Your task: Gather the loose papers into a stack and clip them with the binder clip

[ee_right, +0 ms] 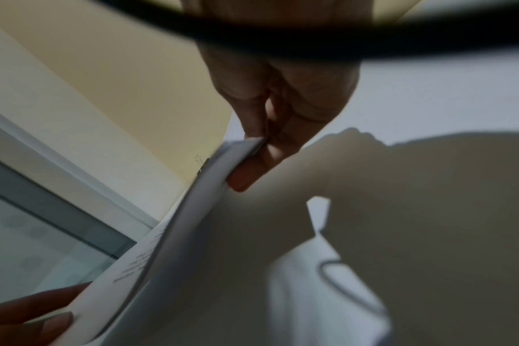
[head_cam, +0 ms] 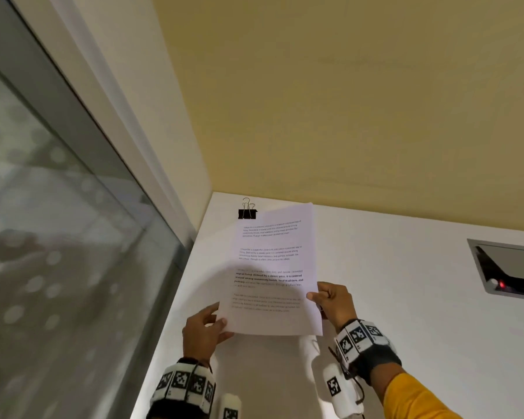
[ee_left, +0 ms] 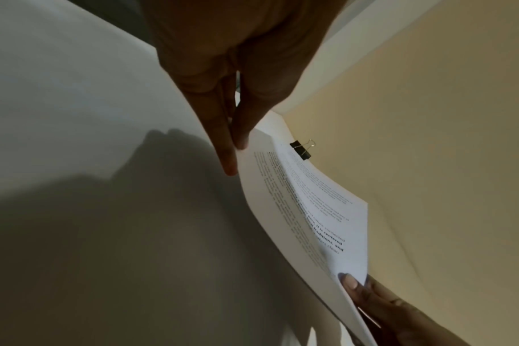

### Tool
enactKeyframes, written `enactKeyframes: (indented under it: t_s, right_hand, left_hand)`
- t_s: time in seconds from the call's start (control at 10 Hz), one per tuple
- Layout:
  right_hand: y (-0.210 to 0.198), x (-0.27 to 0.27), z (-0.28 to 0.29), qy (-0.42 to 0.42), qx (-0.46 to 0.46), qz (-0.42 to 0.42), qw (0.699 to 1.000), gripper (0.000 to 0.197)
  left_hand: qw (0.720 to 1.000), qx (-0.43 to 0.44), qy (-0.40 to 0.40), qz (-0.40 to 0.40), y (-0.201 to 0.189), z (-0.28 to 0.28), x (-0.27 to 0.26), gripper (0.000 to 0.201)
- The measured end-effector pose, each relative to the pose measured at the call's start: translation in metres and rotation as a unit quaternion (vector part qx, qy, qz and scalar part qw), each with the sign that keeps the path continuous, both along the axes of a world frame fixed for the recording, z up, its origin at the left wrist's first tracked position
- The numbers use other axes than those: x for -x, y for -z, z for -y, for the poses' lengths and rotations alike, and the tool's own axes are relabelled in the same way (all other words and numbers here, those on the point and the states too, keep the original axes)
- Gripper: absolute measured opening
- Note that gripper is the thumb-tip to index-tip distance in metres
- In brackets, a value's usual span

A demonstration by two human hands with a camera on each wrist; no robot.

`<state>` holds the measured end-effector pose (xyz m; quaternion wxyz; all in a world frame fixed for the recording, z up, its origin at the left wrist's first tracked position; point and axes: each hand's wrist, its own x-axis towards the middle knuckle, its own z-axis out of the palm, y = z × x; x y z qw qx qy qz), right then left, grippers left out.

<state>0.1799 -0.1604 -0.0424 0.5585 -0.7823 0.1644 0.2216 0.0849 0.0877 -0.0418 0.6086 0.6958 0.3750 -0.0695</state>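
A stack of white printed papers [head_cam: 271, 267] is lifted off the white table [head_cam: 406, 297], tilted toward me. My left hand [head_cam: 208, 328] pinches its lower left edge, thumb on the printed side. My right hand [head_cam: 330, 300] pinches the right edge, thumb on top. The left wrist view shows the papers [ee_left: 311, 210] edge-on, slightly fanned, with my left fingers [ee_left: 222, 145] at the edge. The right wrist view is blurred; the papers [ee_right: 193, 210] sit between thumb and fingers [ee_right: 252, 173]. A black binder clip [head_cam: 247, 212] with silver handles lies on the table beyond the papers' top left corner, also in the left wrist view [ee_left: 301, 149].
A yellow wall [head_cam: 345, 101] backs the table. A glass partition [head_cam: 43, 237] with a grey frame runs along the left. A recessed grey cable box [head_cam: 508, 267] with a red light is set into the table at the right.
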Motion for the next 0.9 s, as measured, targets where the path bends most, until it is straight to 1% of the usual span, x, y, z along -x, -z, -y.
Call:
enactKeyframes:
  t_s: [0.1, 0.2, 0.3, 0.4, 0.5, 0.6, 0.7, 0.8, 0.9]
  right_hand:
    - [0.009, -0.011, -0.01, 0.022, 0.016, -0.003, 1.0, 0.014]
    - [0.01, -0.015, -0.015, 0.03, 0.039, 0.005, 0.999, 0.023]
    - [0.013, -0.018, -0.021, -0.006, 0.144, 0.03, 0.989, 0.04]
    - [0.012, -0.017, -0.023, -0.042, 0.202, 0.026, 0.978, 0.022]
    - [0.012, -0.014, -0.023, -0.048, 0.197, 0.019, 0.979, 0.028]
    - [0.012, -0.012, -0.019, -0.034, 0.16, 0.024, 0.986, 0.033]
    - [0.006, -0.001, -0.006, -0.034, 0.131, 0.032, 0.99, 0.037]
    - [-0.005, 0.007, 0.008, -0.033, 0.105, 0.048, 0.993, 0.034]
    - [-0.022, 0.019, 0.032, 0.014, 0.04, 0.074, 0.996, 0.027]
  left_hand:
    - [1.0, -0.008, 0.003, -0.006, 0.007, -0.007, -0.014, 0.046]
    - [1.0, -0.015, 0.013, -0.007, 0.009, -0.011, -0.021, 0.045]
    - [0.998, -0.053, 0.029, -0.007, 0.011, -0.013, -0.025, 0.046]
    - [0.996, -0.084, 0.035, -0.009, 0.008, -0.012, -0.024, 0.048]
    - [0.988, -0.141, 0.052, -0.034, 0.009, -0.01, -0.02, 0.051]
    - [0.983, -0.17, 0.055, -0.046, 0.013, -0.009, -0.016, 0.051]
    - [0.982, -0.175, 0.054, -0.04, 0.013, -0.003, -0.009, 0.044]
    - [0.981, -0.181, 0.055, -0.045, 0.012, 0.0, -0.001, 0.042]
    - [0.974, -0.21, 0.058, -0.061, 0.002, 0.008, 0.016, 0.038]
